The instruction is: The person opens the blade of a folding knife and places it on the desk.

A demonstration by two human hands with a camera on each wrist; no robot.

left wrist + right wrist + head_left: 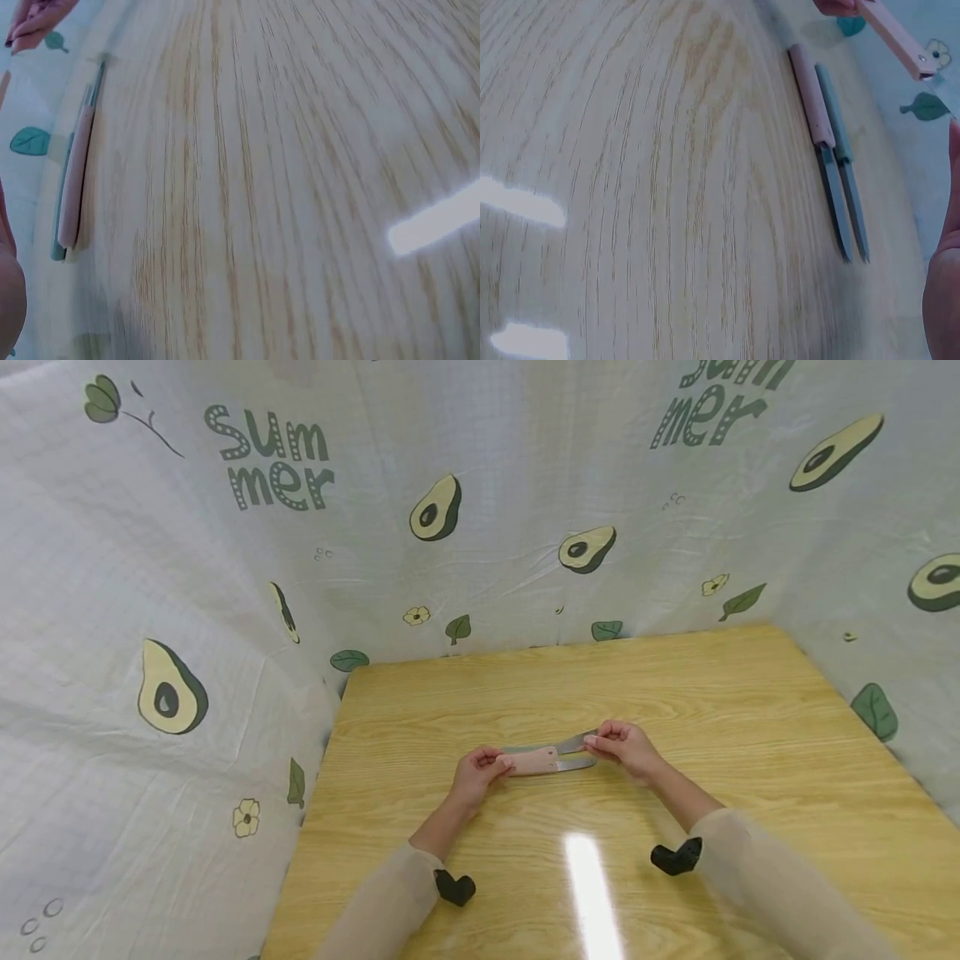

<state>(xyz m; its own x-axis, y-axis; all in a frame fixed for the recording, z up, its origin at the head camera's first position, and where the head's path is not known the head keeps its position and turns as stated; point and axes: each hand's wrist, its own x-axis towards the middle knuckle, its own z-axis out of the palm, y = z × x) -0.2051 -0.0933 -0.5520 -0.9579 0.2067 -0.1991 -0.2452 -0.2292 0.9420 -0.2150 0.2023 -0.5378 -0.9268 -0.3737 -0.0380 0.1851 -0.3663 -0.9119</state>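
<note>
A knife with a pink handle (897, 39) is held up between both hands. My left hand (474, 777) grips it by the handle end, and the fingers of my right hand (628, 750) pinch its blade (573, 744) near the tip. Below it on the table lie a second pink-handled knife (812, 97) and a green-handled knife (835, 112), side by side with blades pointing the same way. In the head view the raised knife partly covers them. In the left wrist view only an edge of my left hand (10, 292) shows.
The wooden table (420, 702) meets a white cloth backdrop (510, 452) printed with avocados and leaves at the back and sides. Black wrist cameras sit on both sleeves. A bright light reflection (592, 893) lies on the tabletop near the front.
</note>
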